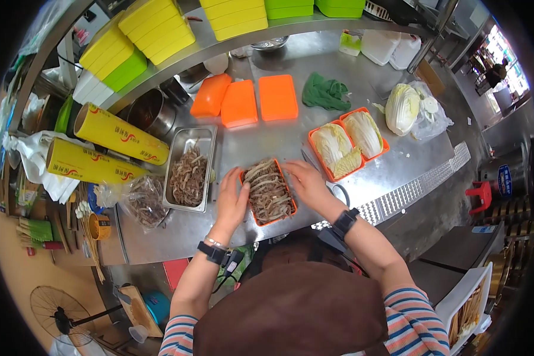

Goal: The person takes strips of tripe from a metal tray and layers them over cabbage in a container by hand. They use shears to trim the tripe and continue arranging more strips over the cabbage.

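Note:
An orange tray [259, 223] filled with rows of brown, stringy food [269, 191] lies on the steel counter in front of me. My left hand [233, 197] rests at its left side, thumb near the rim and food, fingers extended. On the other side, my right hand [307, 183] is spread, fingertips by the tray's upper right edge. Left of my left hand stands a steel pan [209, 149] holding more of the same food [188, 177]. Partly hidden behind my right hand is a pair of scissors [342, 193].
Two orange trays of cabbage [333, 145], a whole cabbage [402, 109] and a green cloth [325, 92] are to the right. Orange trays [278, 98] lie behind. Yellow film rolls [121, 134] and a bagged portion [143, 202] are left. A shelf [231, 43] crosses above.

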The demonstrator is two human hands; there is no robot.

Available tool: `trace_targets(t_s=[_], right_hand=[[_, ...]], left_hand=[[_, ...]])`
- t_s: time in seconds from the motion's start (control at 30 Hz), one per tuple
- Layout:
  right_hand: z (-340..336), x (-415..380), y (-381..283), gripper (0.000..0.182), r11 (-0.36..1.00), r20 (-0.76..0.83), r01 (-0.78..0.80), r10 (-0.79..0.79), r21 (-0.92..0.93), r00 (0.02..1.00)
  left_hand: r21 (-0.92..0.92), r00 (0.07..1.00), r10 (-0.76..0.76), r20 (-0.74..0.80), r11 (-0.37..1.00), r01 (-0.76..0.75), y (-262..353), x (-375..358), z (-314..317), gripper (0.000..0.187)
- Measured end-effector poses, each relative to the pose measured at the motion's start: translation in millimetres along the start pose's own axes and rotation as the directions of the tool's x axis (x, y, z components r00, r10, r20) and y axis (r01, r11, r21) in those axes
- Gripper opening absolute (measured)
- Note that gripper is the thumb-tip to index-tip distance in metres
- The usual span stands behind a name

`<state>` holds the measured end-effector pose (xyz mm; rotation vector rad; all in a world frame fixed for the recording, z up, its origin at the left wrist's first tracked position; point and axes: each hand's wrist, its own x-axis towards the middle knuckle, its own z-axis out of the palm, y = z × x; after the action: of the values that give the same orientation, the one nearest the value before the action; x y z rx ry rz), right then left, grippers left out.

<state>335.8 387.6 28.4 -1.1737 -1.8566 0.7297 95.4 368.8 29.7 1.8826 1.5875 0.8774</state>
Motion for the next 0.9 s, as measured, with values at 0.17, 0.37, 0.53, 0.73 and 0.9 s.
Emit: trace_targets(t_s=[0.17,0.37,0.53,0.73,0.9], right_hand=[[34.3,27.3,11.2,0.045,0.973,0.043,-0.014,0.025,-0.231,0.999],[38.6,26.5,14.4,0.037,0.953,0.060,-0.122,0.144,-0.276,0.988],[37.5,24.8,15.9,0.029,0.935,0.093,-0.090,0.129,-0.342,0.987],[44.8,22.5,24.8,0.023,0.911,0.107,-0.035,0.087,-0.411,0.990],[40.3,19.8,25.2,0.026,0.910,0.127,-0.034,0.095,-0.413,0.987]], left_hand=[[0.153,0.987,0.131,0.098,0.978,-0.145,5.1,27.4,34.2,0.049],[0.213,0.982,0.158,0.104,0.961,-0.177,2.4,24.8,54.2,0.047],[0.260,0.984,0.175,0.022,0.950,-0.175,4.1,22.5,60.3,0.043],[0.289,0.972,0.236,-0.014,0.931,-0.222,9.0,23.7,58.3,0.040],[0.315,0.969,0.247,0.018,0.918,-0.240,9.9,27.7,57.2,0.040]])
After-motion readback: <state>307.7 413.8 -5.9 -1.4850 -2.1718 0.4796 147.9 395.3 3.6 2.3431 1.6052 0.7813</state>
